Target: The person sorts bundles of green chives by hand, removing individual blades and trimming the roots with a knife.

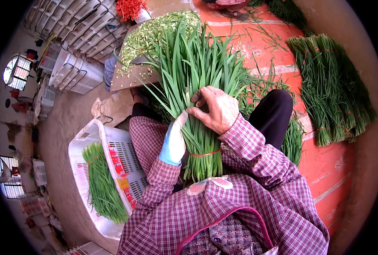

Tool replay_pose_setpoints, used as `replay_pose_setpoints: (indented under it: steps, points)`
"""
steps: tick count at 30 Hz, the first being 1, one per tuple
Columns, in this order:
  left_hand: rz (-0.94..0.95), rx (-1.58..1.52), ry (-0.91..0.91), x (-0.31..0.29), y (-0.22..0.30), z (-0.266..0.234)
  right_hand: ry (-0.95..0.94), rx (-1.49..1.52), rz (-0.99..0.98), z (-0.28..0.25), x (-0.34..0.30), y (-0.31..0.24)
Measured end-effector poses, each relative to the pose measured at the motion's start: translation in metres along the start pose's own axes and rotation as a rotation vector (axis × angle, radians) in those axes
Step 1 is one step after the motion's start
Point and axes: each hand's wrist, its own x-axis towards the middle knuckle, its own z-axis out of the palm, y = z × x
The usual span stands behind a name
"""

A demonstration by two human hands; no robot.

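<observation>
A large bunch of green chives (189,63) lies in my lap, leaves fanned away from me and cut ends toward me. A red band (205,154) circles it near the cut ends. My left hand (175,140), in a white and blue glove, grips the bunch's left side with the thumb on the leaves. Bare, my right hand (216,109) rests over the middle of the bunch. Its fingers are curled and its thumb reaches toward the left thumb. Whatever lies between those fingertips is too small to make out. A pale leaf piece stands beside them.
At left stands a white plastic crate (97,127) holding a banded chive bunch (104,182). Ahead, a board (131,78) carries chopped pale pieces and a dark knife blade (141,60). Several tied bunches (324,89) lie on the orange sheet (329,170) at right. Crates (82,25) are stacked back left.
</observation>
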Motion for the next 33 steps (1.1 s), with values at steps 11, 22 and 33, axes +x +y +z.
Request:
replay_pose_setpoints:
  steps: [11, 22, 33]
  points:
    - [0.017, -0.048, 0.014, 0.004, -0.004, 0.009, 0.072, -0.044, -0.001, 0.003, -0.007, -0.014]
    - [-0.106, -0.172, -0.141, -0.001, -0.004, -0.017, -0.262, 0.868, -0.033, 0.035, -0.07, -0.032]
    - [-0.075, 0.058, 0.121, -0.002, 0.002, 0.01, -0.953, 1.099, 0.198, -0.05, -0.056, 0.005]
